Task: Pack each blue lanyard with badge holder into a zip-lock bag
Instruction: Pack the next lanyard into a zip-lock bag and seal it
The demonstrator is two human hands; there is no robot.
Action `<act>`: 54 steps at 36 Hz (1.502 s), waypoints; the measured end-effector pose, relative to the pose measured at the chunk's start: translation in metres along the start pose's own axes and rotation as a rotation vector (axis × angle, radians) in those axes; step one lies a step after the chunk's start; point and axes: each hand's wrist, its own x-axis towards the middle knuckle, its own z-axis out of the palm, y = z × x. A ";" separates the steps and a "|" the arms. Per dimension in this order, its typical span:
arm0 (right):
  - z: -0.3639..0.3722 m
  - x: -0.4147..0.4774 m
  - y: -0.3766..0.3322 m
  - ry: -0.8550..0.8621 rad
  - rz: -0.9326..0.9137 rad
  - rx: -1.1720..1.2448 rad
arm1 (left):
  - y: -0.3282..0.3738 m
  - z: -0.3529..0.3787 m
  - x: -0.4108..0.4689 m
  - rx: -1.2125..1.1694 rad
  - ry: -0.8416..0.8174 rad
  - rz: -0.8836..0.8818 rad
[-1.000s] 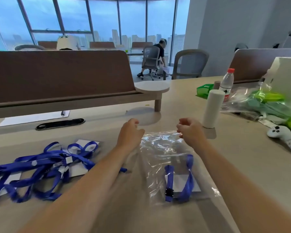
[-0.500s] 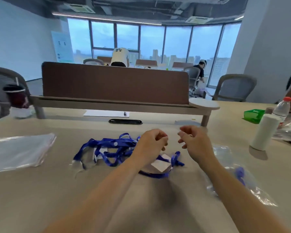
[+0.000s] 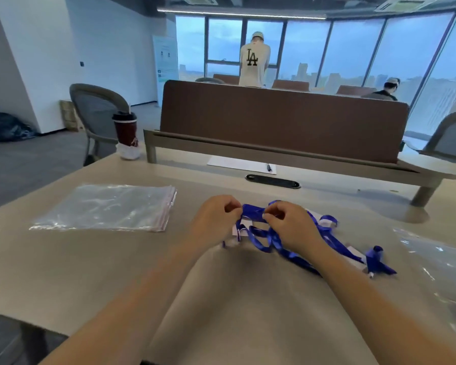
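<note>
I pinch one strap of the tangled blue lanyards (image 3: pixel 274 238), heaped mid-desk, with my left hand (image 3: pixel 216 219) and right hand (image 3: pixel 290 225) closed on it, to separate one for the stacked zip-lock bags (image 3: pixel 108 208) at left.

Beige desk (image 3: pixel 95 262) fills lower frame. Upper left: dark red cup w/ black lid (image 3: pixel 125 129) at desk's far corner, grey chair (image 3: pixel 96 111) behind it. Centre: brown divider panel (image 3: pixel 279 119), white paper sheet (image 3: pixel 241 164) w/ pen (image 3: pixel 269 167) below it, black cable slot (image 3: pixel 273 181) nearer. Top centre: person in white shirt (image 3: pixel 254 61) facing windows; 2nd seated person (image 3: pixel 386 89) upper right
</note>
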 end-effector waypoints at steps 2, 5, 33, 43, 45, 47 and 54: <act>0.010 0.010 -0.001 -0.073 -0.005 -0.048 | -0.014 -0.004 0.006 0.025 0.000 -0.024; 0.025 0.021 -0.001 -0.177 -0.018 -0.106 | -0.031 -0.010 0.015 0.066 -0.020 -0.058; 0.007 0.040 -0.031 0.040 -0.043 0.268 | -0.041 -0.033 0.010 0.065 -0.045 -0.049; -0.067 0.040 -0.046 0.141 -0.021 0.409 | -0.022 -0.018 0.018 0.181 -0.164 -0.062; -0.075 0.042 -0.045 0.204 -0.033 0.359 | -0.017 -0.012 0.019 0.232 -0.234 -0.047; -0.080 0.043 -0.044 0.227 -0.037 0.327 | -0.015 -0.006 0.020 0.313 -0.298 -0.019; -0.076 0.039 -0.033 0.137 -0.020 0.204 | -0.013 0.015 0.024 0.557 -0.482 0.040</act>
